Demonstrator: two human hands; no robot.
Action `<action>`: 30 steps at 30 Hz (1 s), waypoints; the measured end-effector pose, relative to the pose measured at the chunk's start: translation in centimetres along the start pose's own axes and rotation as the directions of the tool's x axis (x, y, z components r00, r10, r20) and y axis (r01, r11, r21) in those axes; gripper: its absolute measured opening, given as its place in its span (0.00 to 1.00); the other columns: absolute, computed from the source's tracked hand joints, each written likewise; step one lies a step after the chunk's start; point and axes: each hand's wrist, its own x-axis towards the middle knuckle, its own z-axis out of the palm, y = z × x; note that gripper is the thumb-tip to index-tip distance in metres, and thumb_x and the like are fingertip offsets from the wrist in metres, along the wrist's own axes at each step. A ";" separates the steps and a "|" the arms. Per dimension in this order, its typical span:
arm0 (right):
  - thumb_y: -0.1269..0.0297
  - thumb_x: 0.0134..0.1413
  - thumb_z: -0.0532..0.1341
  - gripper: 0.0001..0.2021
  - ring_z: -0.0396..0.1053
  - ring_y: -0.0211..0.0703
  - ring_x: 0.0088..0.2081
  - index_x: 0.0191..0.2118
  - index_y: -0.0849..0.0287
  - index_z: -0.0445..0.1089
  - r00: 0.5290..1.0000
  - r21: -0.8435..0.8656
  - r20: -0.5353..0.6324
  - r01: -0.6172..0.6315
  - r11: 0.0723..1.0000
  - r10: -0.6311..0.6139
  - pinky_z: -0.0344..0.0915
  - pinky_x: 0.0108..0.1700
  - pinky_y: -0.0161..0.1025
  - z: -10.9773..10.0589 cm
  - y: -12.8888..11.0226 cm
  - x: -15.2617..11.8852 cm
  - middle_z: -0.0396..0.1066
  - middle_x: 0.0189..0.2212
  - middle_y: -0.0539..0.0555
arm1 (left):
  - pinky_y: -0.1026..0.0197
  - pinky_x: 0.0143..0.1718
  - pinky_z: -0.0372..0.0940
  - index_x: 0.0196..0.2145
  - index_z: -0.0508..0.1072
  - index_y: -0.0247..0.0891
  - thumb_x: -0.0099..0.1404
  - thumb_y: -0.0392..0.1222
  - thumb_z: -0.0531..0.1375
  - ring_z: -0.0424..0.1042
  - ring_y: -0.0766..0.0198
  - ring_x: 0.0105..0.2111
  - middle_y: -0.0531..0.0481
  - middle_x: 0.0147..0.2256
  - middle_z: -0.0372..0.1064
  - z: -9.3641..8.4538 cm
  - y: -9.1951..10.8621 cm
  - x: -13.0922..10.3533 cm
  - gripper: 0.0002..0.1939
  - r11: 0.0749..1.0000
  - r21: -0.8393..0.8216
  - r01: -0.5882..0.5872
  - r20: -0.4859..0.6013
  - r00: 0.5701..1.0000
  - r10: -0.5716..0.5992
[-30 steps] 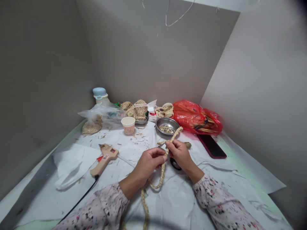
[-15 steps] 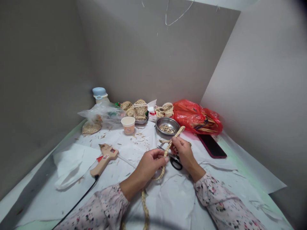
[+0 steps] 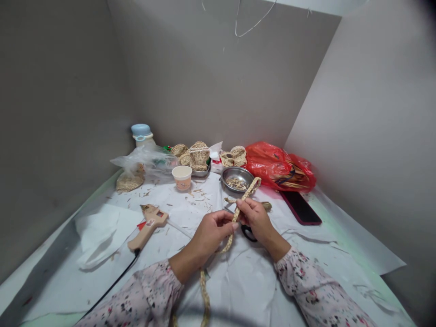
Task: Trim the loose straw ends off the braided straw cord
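Between my two hands runs a braided straw cord [image 3: 251, 187], pale tan. My left hand [image 3: 216, 230] pinches it between thumb and fingers, and my right hand [image 3: 254, 217] pinches it slightly farther up. Past my right hand the cord rises and bends over in a loop near the metal bowl. Its long tail passes under my left hand and hangs toward the front edge of the view. Black-handled scissors [image 3: 248, 233] lie on the white covering beneath my right hand, partly hidden by it.
A glue gun [image 3: 149, 228] with a black cable lies at left. Behind stand a paper cup [image 3: 182, 177], a metal bowl [image 3: 237, 180] with straw scraps, woven straw pieces [image 3: 199, 156] and a red plastic bag [image 3: 279, 168]. A phone [image 3: 301, 208] lies at right.
My right hand has slid slightly left and down along the cord, closer to my left hand. The looped end has tilted a little. My left hand stays nearly still.
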 end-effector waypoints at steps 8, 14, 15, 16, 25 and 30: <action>0.48 0.53 0.59 0.20 0.52 0.32 0.17 0.21 0.58 0.61 0.999 -0.031 -0.034 0.028 0.999 -0.030 0.50 0.21 0.33 -0.6 0.3 0.3 0.58 0.14 0.44 | 0.68 0.24 0.53 0.33 0.73 0.33 0.54 0.42 0.65 0.59 0.71 0.22 0.55 0.23 0.63 -0.1 -0.5 0.0 0.11 0.999 0.028 0.026 0.021 0.999 -0.027; 0.48 0.55 0.58 0.20 0.52 0.32 0.17 0.21 0.57 0.59 0.993 -0.043 -0.096 0.058 0.997 -0.062 0.49 0.21 0.33 -0.8 0.1 0.3 0.57 0.14 0.43 | 0.68 0.24 0.54 0.34 0.72 0.33 0.52 0.40 0.65 0.61 0.71 0.21 0.55 0.24 0.66 -0.1 -0.6 0.1 0.12 0.998 0.021 0.066 0.025 0.997 -0.066; 0.48 0.55 0.58 0.20 0.52 0.32 0.17 0.21 0.57 0.59 0.993 -0.042 -0.103 0.059 0.997 -0.063 0.49 0.20 0.33 -0.8 0.0 0.3 0.57 0.14 0.43 | 0.68 0.24 0.55 0.34 0.72 0.33 0.52 0.40 0.65 0.62 0.71 0.21 0.55 0.23 0.66 -0.1 -0.5 0.1 0.11 0.997 0.020 0.070 0.018 0.997 -0.070; 0.48 0.55 0.58 0.20 0.52 0.32 0.17 0.21 0.57 0.58 0.992 -0.039 -0.108 0.059 0.997 -0.063 0.49 0.20 0.33 -0.8 0.0 0.3 0.57 0.14 0.43 | 0.68 0.25 0.55 0.33 0.72 0.33 0.52 0.39 0.64 0.63 0.71 0.22 0.54 0.23 0.67 -0.1 -0.4 0.1 0.10 0.997 0.016 0.073 0.013 0.997 -0.074; 0.50 0.51 0.61 0.18 0.56 0.33 0.19 0.22 0.58 0.62 0.996 -0.079 0.048 0.075 0.994 -0.072 0.53 0.23 0.34 -0.7 0.0 0.0 0.62 0.15 0.46 | 0.66 0.27 0.59 0.33 0.74 0.33 0.53 0.40 0.63 0.68 0.68 0.24 0.51 0.27 0.71 -0.3 -0.2 0.3 0.10 0.996 -0.025 0.086 -0.018 0.996 -0.087; 0.51 0.53 0.60 0.18 0.53 0.32 0.18 0.20 0.57 0.60 0.992 -0.118 -0.065 0.096 0.988 -0.104 0.51 0.22 0.33 -0.5 -0.1 0.1 0.57 0.14 0.43 | 0.66 0.29 0.60 0.32 0.74 0.34 0.56 0.43 0.62 0.66 0.69 0.24 0.52 0.26 0.70 -0.4 -0.4 0.4 0.09 0.995 0.094 -0.009 -0.056 0.998 0.015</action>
